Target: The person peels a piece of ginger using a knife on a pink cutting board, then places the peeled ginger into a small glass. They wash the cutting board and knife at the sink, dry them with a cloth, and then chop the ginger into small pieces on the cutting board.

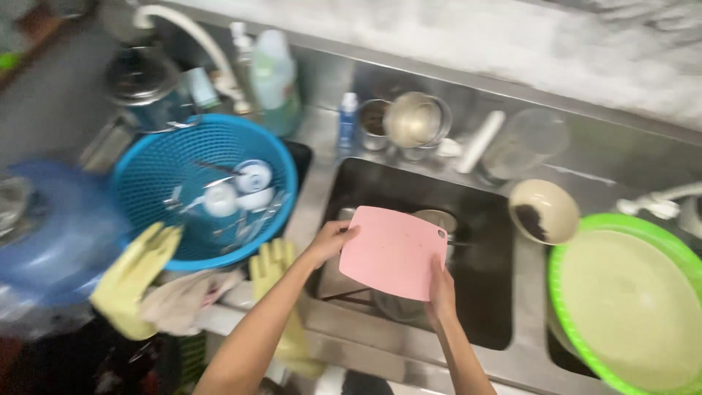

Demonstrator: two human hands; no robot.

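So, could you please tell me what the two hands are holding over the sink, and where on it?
A flat pink plastic cutting board: the left hand grips its left edge, the right hand its lower right corner.

light: dim, even indoor | blur: motion smear throughout, worst at left edge | shadows: soft

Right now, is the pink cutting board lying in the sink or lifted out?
Lifted: both hands, left hand and right hand, hold the cutting board above the sink.
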